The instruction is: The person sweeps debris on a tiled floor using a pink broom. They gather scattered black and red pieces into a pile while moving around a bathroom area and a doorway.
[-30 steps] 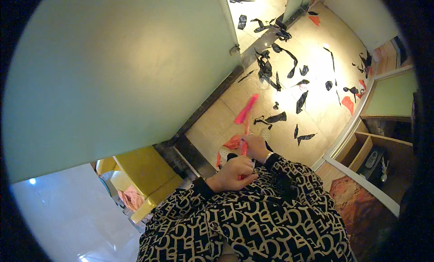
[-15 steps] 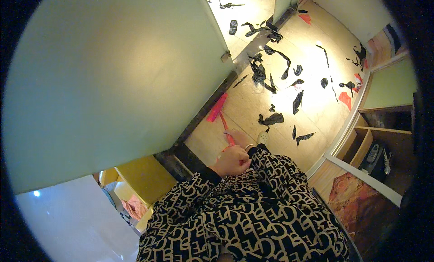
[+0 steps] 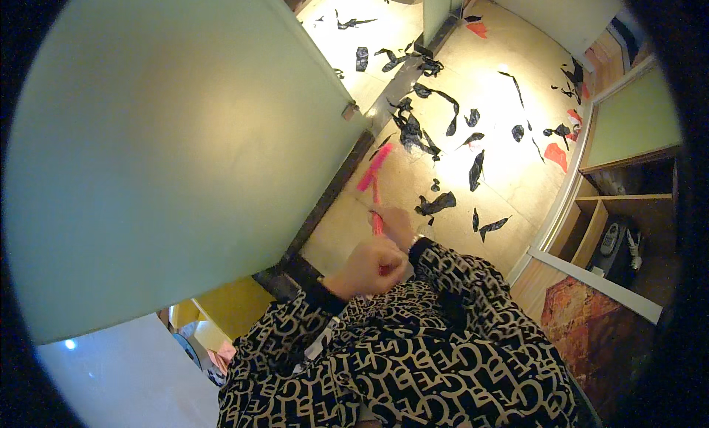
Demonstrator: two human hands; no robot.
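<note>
A pink broom (image 3: pixel 375 167) stands with its bristles on the tiled floor, beside the dark sill of a frosted glass panel. My left hand (image 3: pixel 369 267) is closed around the top end of its handle. Lower down the handle, my right hand (image 3: pixel 395 227) wraps round it, with the fingers partly hidden. Black plastic scraps (image 3: pixel 415 132) lie just to the right of the bristles, very close to them. Another black scrap (image 3: pixel 437 203) lies to the right of my right hand.
The frosted glass panel (image 3: pixel 185 147) fills the left side. Several red scraps, one a larger piece (image 3: pixel 555 157), lie near the right wall. An open wooden cabinet (image 3: pixel 591 236) with a remote-like handset (image 3: pixel 611 238) stands at right. More scraps lie past the doorway.
The broom head has moved right and slightly forward, away from the sill and nearer the black scraps. Both hands stay on the handle. The whole view has shifted a little.
</note>
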